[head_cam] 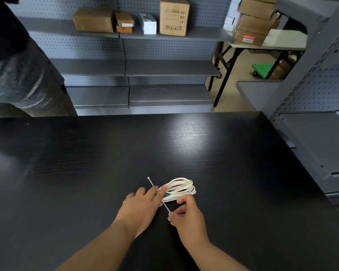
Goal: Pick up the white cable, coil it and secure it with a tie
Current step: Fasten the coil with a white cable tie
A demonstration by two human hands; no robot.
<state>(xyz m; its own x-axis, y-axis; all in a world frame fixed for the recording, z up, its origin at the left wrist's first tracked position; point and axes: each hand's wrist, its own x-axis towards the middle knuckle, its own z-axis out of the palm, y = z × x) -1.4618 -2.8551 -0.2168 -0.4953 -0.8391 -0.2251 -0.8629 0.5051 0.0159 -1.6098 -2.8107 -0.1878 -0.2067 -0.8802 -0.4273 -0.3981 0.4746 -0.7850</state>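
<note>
The white cable (181,187) lies coiled in an oval bundle on the black table (86,173), with a green part showing at its near left side. A thin white tie (151,182) runs diagonally under the coil, its head end sticking out at the upper left. My left hand (143,206) lies flat, fingers spread, pressing on the left end of the coil. My right hand (186,216) pinches the near end of the tie just below the coil, its index finger curled against the bundle.
Grey pegboard shelves (170,69) stand behind the table, with cardboard boxes (173,16) on the upper shelf. Another person in a grey sleeve (24,79) stands at the far left. A folding table (278,42) with boxes and a second shelf unit are at the right.
</note>
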